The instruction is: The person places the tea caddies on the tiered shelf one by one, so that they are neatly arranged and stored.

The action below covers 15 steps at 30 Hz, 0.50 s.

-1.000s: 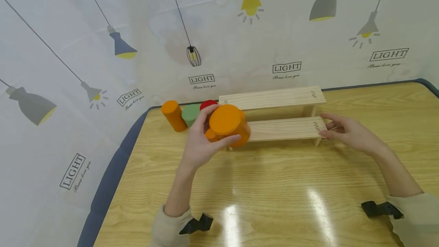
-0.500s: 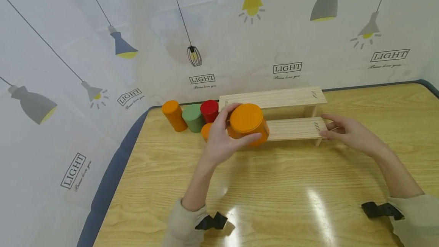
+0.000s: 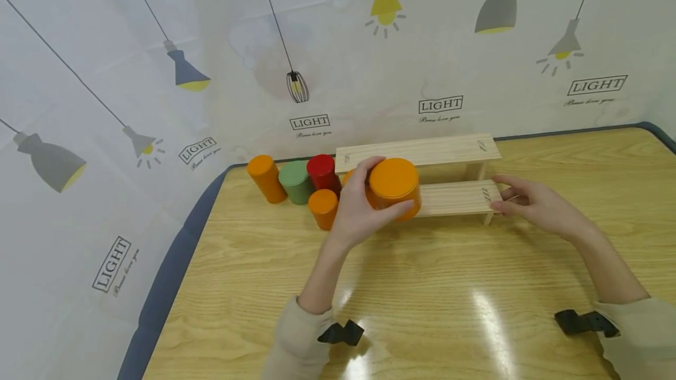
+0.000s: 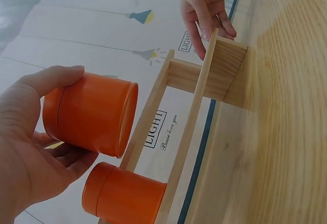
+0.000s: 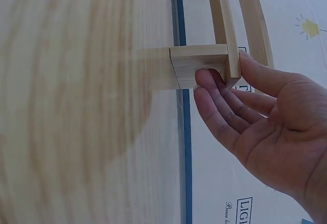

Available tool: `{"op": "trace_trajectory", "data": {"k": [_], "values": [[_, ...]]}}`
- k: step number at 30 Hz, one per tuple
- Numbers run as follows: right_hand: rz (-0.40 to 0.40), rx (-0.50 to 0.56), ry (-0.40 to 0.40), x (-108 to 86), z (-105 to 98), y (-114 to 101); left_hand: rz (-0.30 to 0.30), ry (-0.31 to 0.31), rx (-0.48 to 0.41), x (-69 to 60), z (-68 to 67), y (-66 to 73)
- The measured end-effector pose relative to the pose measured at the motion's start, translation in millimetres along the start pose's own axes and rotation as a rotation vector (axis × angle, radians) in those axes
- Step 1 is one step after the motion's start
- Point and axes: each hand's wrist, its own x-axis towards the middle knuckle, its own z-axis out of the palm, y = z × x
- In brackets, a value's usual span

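Note:
My left hand [image 3: 361, 210] grips an orange canister [image 3: 396, 186] with thumb and fingers around its side. In the left wrist view this canister [image 4: 92, 114] is held above the lower board of a two-tier wooden shelf [image 3: 454, 198]. A second orange canister [image 4: 125, 196] stands on that lower board, mostly hidden behind my left hand in the head view. My right hand [image 3: 544, 204] holds the right end of the lower board. In the right wrist view its thumb is on the top side and its fingers [image 5: 219, 111] curl under the end.
Left of the shelf, on the wooden table [image 3: 253, 286], stand a tall orange canister [image 3: 267, 179], a green canister [image 3: 297, 182], a red canister [image 3: 323, 173] and a small orange canister [image 3: 323, 210]. A wall sheet printed with lamps [image 3: 359, 63] rises behind the table's dark blue edge.
My left hand has carried the orange canister to the right along the lower board, uncovering the red and small orange canisters. My right hand has stayed at the shelf's end.

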Motion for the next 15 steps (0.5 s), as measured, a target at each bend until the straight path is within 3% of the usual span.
{"op": "trace_trajectory", "data": {"k": [10,15], "values": [[-0.005,-0.006,0.004,0.9,0.1,1.6,0.004,-0.034,0.011,9.6,9.9,-6.6],[-0.011,0.007,0.003,1.0,0.4,1.9,-0.019,-0.035,0.066,15.9,14.4,-5.3]]}}
